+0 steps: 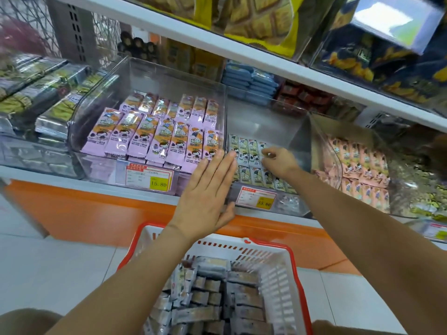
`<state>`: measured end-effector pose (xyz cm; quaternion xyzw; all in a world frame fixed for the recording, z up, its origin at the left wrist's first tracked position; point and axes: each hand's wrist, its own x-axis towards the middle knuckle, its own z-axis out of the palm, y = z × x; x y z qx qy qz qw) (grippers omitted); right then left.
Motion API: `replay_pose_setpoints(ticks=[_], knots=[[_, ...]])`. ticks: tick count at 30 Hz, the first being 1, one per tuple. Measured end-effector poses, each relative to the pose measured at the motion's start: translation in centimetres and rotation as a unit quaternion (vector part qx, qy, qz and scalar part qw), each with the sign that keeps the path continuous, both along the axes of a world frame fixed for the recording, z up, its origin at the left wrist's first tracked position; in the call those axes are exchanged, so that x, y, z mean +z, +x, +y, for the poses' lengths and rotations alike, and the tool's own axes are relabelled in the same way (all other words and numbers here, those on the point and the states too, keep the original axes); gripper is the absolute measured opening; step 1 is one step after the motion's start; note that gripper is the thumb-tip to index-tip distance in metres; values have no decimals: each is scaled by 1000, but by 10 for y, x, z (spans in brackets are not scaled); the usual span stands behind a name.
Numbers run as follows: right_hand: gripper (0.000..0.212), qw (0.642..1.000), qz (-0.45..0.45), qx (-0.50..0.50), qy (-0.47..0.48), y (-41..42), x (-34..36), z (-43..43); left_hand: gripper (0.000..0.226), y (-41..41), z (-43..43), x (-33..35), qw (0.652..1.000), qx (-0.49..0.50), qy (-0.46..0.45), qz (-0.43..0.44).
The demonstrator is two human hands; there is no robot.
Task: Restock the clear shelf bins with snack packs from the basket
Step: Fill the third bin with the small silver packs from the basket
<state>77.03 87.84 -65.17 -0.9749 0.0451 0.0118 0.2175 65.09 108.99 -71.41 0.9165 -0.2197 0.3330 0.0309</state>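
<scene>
A white basket with a red rim (278, 272) stands below me, holding several grey-and-tan snack packs (210, 298). On the shelf, the middle clear bin (266, 126) holds rows of pale green snack packs (249, 153) near its front. My right hand (278, 158) reaches into this bin, its fingers curled on the packs at the front row. My left hand (208, 189) lies flat with straight fingers against the bin's front left corner. The clear bin to the left (150, 76) is filled with lilac snack packs (154, 134).
A clear bin of pink packs (362, 170) sits to the right, and silver packs (48, 93) fill the bin on the far left. Yellow price tags (158, 182) hang on the bin fronts. An upper white shelf (266, 61) overhangs with large bags. The shelf base is orange (96, 213).
</scene>
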Motion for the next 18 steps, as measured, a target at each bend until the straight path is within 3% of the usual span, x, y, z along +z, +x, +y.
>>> replay_pose_setpoints(ticks=[5,11,18], knots=[[30,988,-132,49,69,-28,20,8,78,-7,0,7,999,3,5,32],[22,937,-239,196,163,-102,37,19,82,-21,-3,17,996,23,18,82],[14,925,-226,236,194,-167,-9,-5,79,-75,-19,-15,993,32,7,109]])
